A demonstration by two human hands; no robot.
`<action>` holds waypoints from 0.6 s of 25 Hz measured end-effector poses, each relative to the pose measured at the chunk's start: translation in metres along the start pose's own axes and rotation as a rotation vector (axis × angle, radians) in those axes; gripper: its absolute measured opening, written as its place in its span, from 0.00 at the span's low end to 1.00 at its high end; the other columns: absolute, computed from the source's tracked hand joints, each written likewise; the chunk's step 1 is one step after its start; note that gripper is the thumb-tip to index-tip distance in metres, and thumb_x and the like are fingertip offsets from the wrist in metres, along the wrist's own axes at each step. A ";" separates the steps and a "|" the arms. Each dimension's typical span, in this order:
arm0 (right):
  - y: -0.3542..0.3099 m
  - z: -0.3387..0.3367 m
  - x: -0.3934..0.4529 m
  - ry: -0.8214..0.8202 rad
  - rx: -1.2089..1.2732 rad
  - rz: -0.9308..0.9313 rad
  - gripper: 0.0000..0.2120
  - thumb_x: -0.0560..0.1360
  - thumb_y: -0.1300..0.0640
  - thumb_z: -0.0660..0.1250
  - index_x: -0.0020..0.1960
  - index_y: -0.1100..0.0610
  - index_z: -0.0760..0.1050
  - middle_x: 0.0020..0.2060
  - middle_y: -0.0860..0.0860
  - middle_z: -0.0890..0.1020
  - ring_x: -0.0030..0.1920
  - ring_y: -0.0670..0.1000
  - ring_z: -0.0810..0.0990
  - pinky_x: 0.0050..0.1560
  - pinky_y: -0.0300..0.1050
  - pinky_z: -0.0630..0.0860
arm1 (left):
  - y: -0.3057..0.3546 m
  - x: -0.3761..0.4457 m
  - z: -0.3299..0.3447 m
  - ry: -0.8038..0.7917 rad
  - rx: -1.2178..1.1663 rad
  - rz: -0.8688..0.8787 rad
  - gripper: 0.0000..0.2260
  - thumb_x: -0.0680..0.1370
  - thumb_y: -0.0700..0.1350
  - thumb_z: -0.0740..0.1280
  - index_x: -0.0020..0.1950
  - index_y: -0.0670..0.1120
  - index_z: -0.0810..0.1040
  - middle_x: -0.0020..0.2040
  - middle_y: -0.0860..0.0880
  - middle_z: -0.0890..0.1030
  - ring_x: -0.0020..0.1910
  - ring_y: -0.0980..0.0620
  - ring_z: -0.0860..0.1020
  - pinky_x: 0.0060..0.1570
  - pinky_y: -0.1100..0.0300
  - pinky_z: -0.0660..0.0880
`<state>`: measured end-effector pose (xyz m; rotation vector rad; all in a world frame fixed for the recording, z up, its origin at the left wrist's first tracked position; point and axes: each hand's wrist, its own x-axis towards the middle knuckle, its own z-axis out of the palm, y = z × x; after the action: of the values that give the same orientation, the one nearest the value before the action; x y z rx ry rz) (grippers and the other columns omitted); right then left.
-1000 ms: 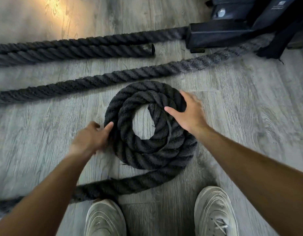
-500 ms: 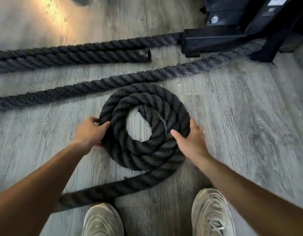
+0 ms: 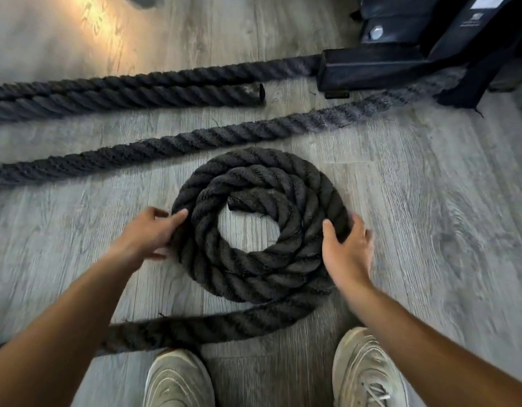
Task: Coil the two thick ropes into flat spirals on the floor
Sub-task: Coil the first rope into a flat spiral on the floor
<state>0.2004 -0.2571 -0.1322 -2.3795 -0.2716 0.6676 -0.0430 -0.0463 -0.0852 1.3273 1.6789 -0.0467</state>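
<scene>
A thick black rope coil [image 3: 254, 277] lies flat on the grey wooden floor with about two and a half turns. Its cut end [image 3: 239, 202] sits at the open centre. The coil's loose tail [image 3: 210, 327] runs left along the floor in front of my shoes. My left hand [image 3: 148, 233] grips the outer turn at the coil's left edge, thumb on top. My right hand [image 3: 348, 248] cups the outer turn at the right edge, thumb on the rope. A straight stretch of rope [image 3: 195, 142] lies diagonally just beyond the coil.
Farther back a doubled rope [image 3: 122, 92] lies side by side, one strand ending in a capped tip [image 3: 261, 94]. A black metal machine base [image 3: 371, 69] and a black strap [image 3: 465, 89] stand at the back right. My two pale shoes [image 3: 177, 380] [image 3: 368, 371] are at the bottom.
My right hand slid from the top of the coil, near its centre, down to the right outer edge. My left hand stayed on the left edge. The tail has drawn in.
</scene>
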 end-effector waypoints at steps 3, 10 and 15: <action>0.022 0.005 -0.037 -0.005 -0.002 0.106 0.32 0.81 0.42 0.60 0.80 0.50 0.55 0.77 0.58 0.59 0.76 0.64 0.61 0.70 0.64 0.66 | 0.022 0.032 0.008 0.054 0.056 0.205 0.24 0.79 0.57 0.69 0.73 0.51 0.73 0.62 0.45 0.81 0.54 0.45 0.82 0.54 0.45 0.81; -0.014 -0.007 0.023 -0.144 0.003 -0.090 0.26 0.79 0.52 0.67 0.76 0.49 0.67 0.68 0.54 0.71 0.68 0.57 0.73 0.65 0.47 0.70 | 0.000 0.020 0.012 0.167 0.231 0.110 0.24 0.74 0.59 0.65 0.62 0.44 0.73 0.53 0.41 0.83 0.48 0.39 0.83 0.51 0.45 0.81; -0.070 -0.005 0.085 -0.211 -0.036 -0.240 0.20 0.73 0.49 0.76 0.63 0.50 0.80 0.54 0.45 0.81 0.55 0.48 0.80 0.55 0.37 0.73 | -0.046 -0.035 0.016 0.019 0.143 -0.087 0.18 0.78 0.55 0.68 0.52 0.40 0.74 0.39 0.40 0.85 0.32 0.43 0.86 0.34 0.49 0.83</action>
<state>0.2733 -0.1756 -0.1181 -2.2627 -0.6534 0.8035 -0.0697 -0.0993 -0.0929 1.3626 1.7762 -0.2091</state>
